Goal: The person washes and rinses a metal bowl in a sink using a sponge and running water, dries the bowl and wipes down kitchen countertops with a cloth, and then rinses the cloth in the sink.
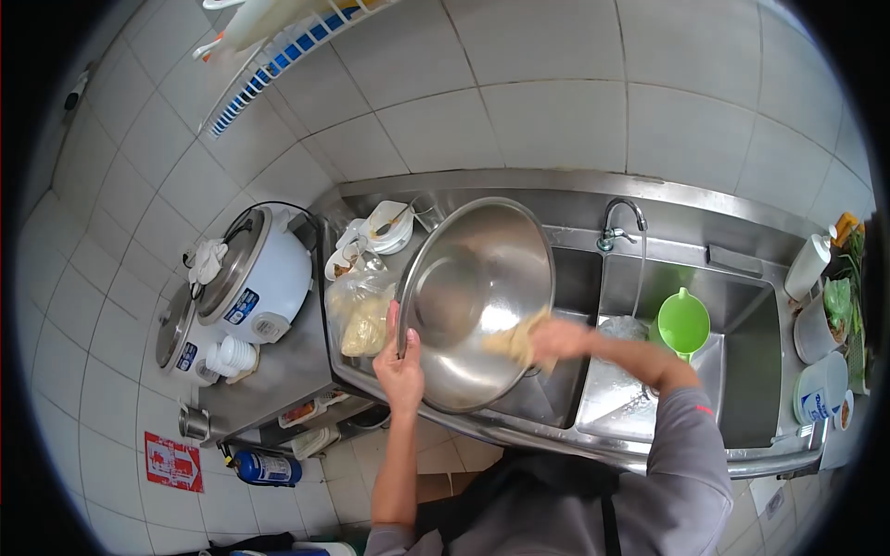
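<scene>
- Gripping a broad, silvery metal bowl [468, 287] with left fingers [393, 326].
- Gleaming inside, showing brownish tints.
- Clutching a blurred tan cloth [508, 342] against its inside with right fingers [549, 341].

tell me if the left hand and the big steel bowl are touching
Touching. The head view shows the left hand gripping the rim of the large stainless steel bowl, its fingers outside and its thumb on the inner side.
</scene>
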A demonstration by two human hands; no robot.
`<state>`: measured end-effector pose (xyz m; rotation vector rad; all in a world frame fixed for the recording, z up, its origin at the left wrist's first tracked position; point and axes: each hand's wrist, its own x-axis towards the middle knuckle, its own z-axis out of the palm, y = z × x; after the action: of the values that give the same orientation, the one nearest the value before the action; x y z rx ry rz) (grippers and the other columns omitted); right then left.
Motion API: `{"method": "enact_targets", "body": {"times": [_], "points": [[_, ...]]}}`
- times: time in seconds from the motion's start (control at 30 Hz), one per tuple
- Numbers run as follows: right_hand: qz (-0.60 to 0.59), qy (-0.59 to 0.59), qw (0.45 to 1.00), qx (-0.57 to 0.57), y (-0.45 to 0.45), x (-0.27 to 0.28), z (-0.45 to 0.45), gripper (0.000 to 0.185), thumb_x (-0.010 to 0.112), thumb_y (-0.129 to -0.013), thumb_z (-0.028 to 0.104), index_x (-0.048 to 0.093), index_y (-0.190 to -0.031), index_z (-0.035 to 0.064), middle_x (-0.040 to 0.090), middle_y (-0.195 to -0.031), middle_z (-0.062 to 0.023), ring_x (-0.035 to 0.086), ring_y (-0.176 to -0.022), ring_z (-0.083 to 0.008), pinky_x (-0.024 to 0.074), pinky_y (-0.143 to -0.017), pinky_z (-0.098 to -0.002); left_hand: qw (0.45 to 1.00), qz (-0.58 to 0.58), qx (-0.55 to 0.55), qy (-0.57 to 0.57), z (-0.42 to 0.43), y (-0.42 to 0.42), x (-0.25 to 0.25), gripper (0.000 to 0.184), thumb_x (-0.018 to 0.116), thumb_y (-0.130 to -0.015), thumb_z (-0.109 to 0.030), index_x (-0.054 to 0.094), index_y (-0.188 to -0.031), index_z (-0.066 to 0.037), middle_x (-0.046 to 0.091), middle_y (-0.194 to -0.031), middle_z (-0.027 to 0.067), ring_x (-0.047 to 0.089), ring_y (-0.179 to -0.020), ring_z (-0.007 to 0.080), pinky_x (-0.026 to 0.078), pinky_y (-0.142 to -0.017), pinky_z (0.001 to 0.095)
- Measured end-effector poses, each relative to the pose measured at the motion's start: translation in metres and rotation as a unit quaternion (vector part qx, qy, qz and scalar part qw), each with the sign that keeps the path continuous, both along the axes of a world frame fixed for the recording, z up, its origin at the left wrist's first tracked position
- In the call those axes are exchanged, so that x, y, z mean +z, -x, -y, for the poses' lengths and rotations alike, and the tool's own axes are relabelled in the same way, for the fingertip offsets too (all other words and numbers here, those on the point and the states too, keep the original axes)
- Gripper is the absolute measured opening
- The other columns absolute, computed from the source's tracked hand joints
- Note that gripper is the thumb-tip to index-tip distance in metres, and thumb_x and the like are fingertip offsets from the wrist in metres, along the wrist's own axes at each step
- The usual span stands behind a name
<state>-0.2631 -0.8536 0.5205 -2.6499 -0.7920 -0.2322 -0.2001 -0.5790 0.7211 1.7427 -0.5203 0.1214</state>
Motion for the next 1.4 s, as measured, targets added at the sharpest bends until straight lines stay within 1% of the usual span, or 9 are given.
{"method": "enact_targets", "body": {"times": [0.1, 0.4, 0.57, 0.73, 0.8, 0.87, 1.0, 1.27, 1.4], "points": [[0.203, 0.261, 0.943, -0.046, -0.029, 0.067, 0.087, 0.022, 0.050, -0.073, 0.020, 0.056, -0.090, 0.0079, 0.050, -0.099, -0.0075, 0.047, -0.101, -0.0213, 0.0382, -0.085, -0.0339, 1.000, 0.004, -0.023, 0.016, -0.002, 0.002, 0.013, 0.035, 0.049, -0.085, -0.008, 0.045, -0.117, 0.005, 0.055, -0.106, 0.0051, 0.045, -0.080, 0.0057, 0.036, -0.074, 0.0183], [0.386, 0.198, 0.897, 0.082, -0.074, 0.244, 0.017, 0.019, 0.049, -0.069, 0.013, 0.053, -0.085, 0.0036, 0.046, -0.101, -0.0064, 0.047, -0.092, -0.0185, 0.0413, -0.079, -0.0288, 0.998, 0.014, -0.055, -0.039, 0.012, -0.037, -0.001, 0.032, 0.051, -0.084, -0.011, 0.050, -0.113, 0.002, 0.052, -0.082, -0.0030, 0.035, -0.063, 0.0021, 0.031, -0.056, 0.0156], [0.357, 0.180, 0.914, 0.068, -0.092, 0.194, -0.001, 0.023, 0.047, -0.075, 0.017, 0.055, -0.093, 0.0045, 0.050, -0.098, -0.0090, 0.047, -0.093, -0.0218, 0.0397, -0.081, -0.0329, 0.998, 0.031, -0.048, -0.033, 0.019, -0.032, -0.006, 0.026, 0.053, -0.084, -0.012, 0.056, -0.105, 0.002, 0.051, -0.076, -0.0033, 0.034, -0.060, 0.0034, 0.030, -0.054, 0.0163], [0.132, 0.109, 0.916, -0.363, -0.084, 0.017, -0.060, 0.027, 0.043, -0.083, 0.023, 0.055, -0.095, 0.0028, 0.055, -0.089, -0.0152, 0.049, -0.089, -0.0272, 0.0349, -0.086, -0.0404, 0.995, -0.046, -0.038, 0.079, 0.019, -0.008, 0.014, 0.020, 0.054, -0.083, -0.012, 0.059, -0.093, 0.005, 0.057, -0.077, -0.0002, 0.046, -0.066, 0.0043, 0.037, -0.062, 0.0186], [-0.176, -0.290, 0.922, -0.184, -0.058, 0.052, -0.115, 0.035, 0.037, -0.084, 0.020, 0.048, -0.106, -0.0051, 0.050, -0.101, -0.0257, 0.043, -0.103, -0.0364, 0.0241, -0.099, -0.0365, 0.991, -0.078, -0.045, 0.094, 0.026, -0.018, -0.014, 0.024, 0.053, -0.083, -0.009, 0.055, -0.101, 0.007, 0.058, -0.097, 0.0044, 0.049, -0.080, 0.0061, 0.038, -0.073, 0.0194], [0.073, -0.515, 0.844, -0.130, -0.064, 0.052, -0.178, 0.045, 0.038, -0.084, 0.020, 0.036, -0.120, -0.0067, 0.034, -0.122, -0.0287, 0.031, -0.118, -0.0374, 0.0215, -0.101, -0.0357, 0.992, -0.105, -0.044, 0.052, 0.033, -0.018, -0.024, 0.026, 0.052, -0.084, -0.009, 0.052, -0.105, 0.006, 0.055, -0.102, 0.0050, 0.048, -0.083, 0.0061, 0.037, -0.075, 0.0193], [0.274, -0.467, 0.824, -0.167, -0.118, 0.094, -0.158, 0.055, 0.042, -0.083, 0.022, 0.025, -0.128, -0.0049, 0.020, -0.133, -0.0248, 0.024, -0.123, -0.0362, 0.0207, -0.101, -0.0387, 0.980, -0.169, -0.015, -0.100, 0.030, 0.006, 0.002, 0.032, 0.049, -0.084, -0.007, 0.047, -0.114, 0.004, 0.050, -0.113, 0.0062, 0.045, -0.090, 0.0060, 0.034, -0.080, 0.0192], [0.128, -0.139, 0.841, -0.507, -0.088, 0.028, -0.097, 0.059, 0.038, -0.085, 0.037, 0.024, -0.130, 0.0015, 0.022, -0.135, -0.0204, 0.024, -0.121, -0.0383, 0.0213, -0.099, -0.0419, 0.997, 0.062, -0.034, -0.027, 0.042, 0.013, 0.020, 0.036, 0.046, -0.084, -0.006, 0.044, -0.119, 0.003, 0.041, -0.126, 0.0128, 0.034, -0.116, 0.0198, 0.026, -0.094, 0.0277], [-0.177, -0.626, 0.738, -0.181, -0.023, 0.096, -0.181, 0.042, 0.040, -0.086, 0.032, 0.042, -0.115, 0.0012, 0.046, -0.111, -0.0170, 0.044, -0.103, -0.0298, 0.0316, -0.091, -0.0377, 0.989, 0.138, -0.045, -0.003, 0.047, -0.004, 0.004, 0.036, 0.046, -0.083, -0.007, 0.045, -0.118, 0.003, 0.039, -0.128, 0.0144, 0.028, -0.125, 0.0252, 0.023, -0.099, 0.0317]]}}
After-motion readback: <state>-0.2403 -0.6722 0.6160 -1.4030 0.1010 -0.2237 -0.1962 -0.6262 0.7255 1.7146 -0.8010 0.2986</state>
